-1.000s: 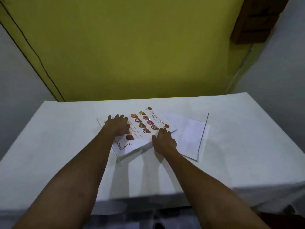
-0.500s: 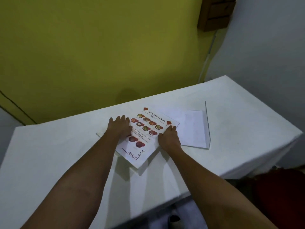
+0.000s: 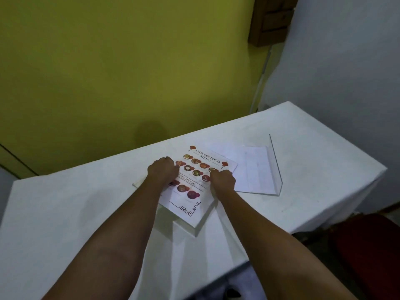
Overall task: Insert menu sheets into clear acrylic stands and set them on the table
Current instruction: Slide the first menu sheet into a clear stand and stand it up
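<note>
A printed Chinese food menu sheet with round food pictures lies on a clear acrylic stand that rests flat on the white table. My left hand has its fingers curled on the sheet's left edge. My right hand has its fingers curled on the right edge. To the right lies a second clear acrylic stand with a blank white sheet in it, one panel sticking up.
The table stands against a yellow wall, with a white wall on the right. A dark red seat sits below the table's right corner. The near table edge runs under my forearms.
My view has swung to the left and tilted, so the table looks slanted. Both hands have gone from lying flat on the menu sheet to fingers curled at its edges.
</note>
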Demonstrator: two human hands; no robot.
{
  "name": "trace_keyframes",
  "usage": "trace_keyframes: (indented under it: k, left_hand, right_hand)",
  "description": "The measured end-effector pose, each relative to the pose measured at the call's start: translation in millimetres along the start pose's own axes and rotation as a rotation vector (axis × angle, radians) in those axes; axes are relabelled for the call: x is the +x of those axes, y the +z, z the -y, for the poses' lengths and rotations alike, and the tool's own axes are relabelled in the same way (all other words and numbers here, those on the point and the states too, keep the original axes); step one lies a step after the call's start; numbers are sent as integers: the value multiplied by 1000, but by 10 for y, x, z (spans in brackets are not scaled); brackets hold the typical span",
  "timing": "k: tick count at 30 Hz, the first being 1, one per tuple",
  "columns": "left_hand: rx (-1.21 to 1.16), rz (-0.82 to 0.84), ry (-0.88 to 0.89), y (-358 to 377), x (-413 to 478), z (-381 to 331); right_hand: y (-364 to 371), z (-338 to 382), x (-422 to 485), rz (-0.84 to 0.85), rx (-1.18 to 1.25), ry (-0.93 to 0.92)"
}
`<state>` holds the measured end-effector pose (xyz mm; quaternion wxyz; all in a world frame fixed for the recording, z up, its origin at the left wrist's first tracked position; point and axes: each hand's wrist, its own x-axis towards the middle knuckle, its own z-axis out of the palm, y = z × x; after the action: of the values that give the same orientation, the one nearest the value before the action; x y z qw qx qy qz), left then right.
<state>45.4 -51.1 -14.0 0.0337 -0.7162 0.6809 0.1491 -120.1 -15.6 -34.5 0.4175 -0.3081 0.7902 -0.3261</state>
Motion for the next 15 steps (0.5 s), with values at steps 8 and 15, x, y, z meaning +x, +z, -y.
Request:
trace_keyframes:
  k: [8, 15]
  left_hand:
    - [-27, -23, -47, -146, -85, 138]
    - [-127, -127, -72, -176, -232, 264]
  right_hand:
    - [9, 140, 22, 72, 71, -6]
    - [54, 417, -21, 99, 73, -138]
